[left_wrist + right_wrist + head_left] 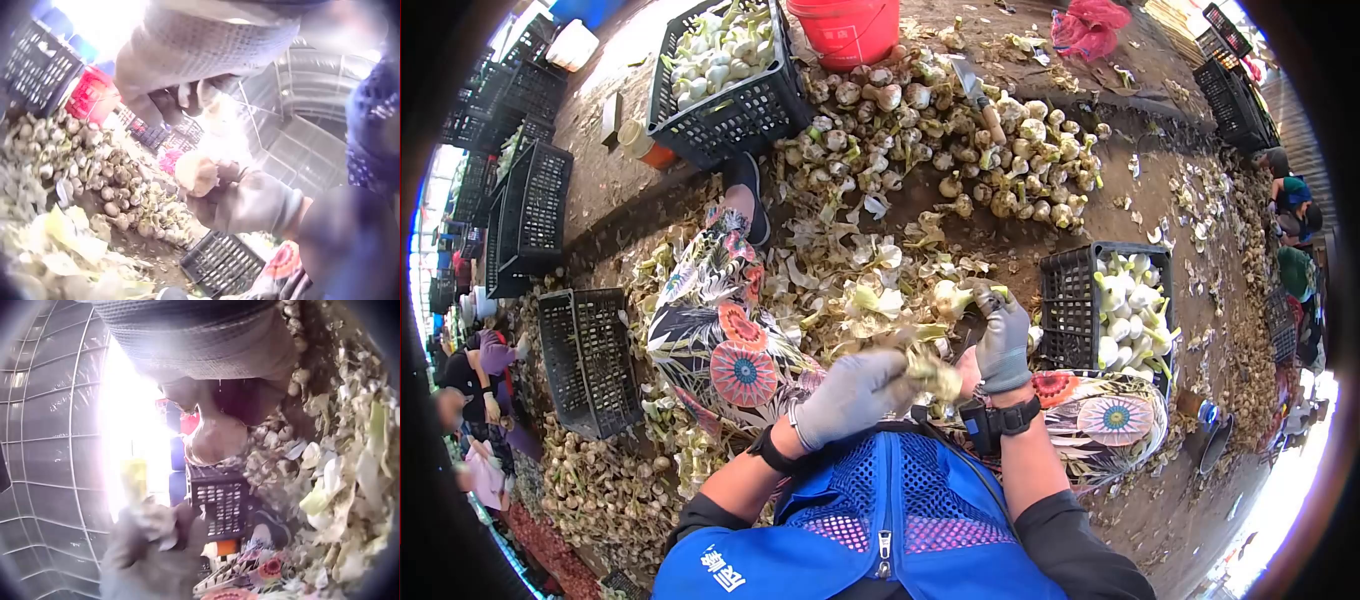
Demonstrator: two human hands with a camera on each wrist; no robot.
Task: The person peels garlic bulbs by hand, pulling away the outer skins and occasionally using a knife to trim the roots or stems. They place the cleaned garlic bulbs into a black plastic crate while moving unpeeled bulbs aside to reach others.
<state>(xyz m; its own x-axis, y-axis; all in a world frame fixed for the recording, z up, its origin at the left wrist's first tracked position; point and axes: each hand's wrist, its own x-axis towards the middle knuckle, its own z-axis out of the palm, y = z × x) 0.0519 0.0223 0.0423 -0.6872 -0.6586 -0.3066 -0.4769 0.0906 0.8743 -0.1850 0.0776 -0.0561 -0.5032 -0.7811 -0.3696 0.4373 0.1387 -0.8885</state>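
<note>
My gloved left hand (pixel 852 396) is over my lap, its fingers blurred by motion. It pinches a blurred clump of papery garlic skin (pixel 932 374), also seen as pale skin (pixel 157 522) in the right wrist view. To its right, my gloved right hand (pixel 1004 348) grips a garlic bulb (pixel 952 298) by one end. That bulb appears pale and rounded in the right wrist view, below the right hand (pixel 206 350). Loose peeled skins and leaves (pixel 870 300) cover the ground under both hands.
Beyond the skins lies a heap of unpeeled garlic (pixel 1020 150), with a wooden-handled blade (pixel 980 100) on it. Black crates of cleaned garlic stand at right (pixel 1068 310) and upper left (pixel 730 130). A red bucket (pixel 845 35) is behind the heap; another black crate (pixel 588 360) is left.
</note>
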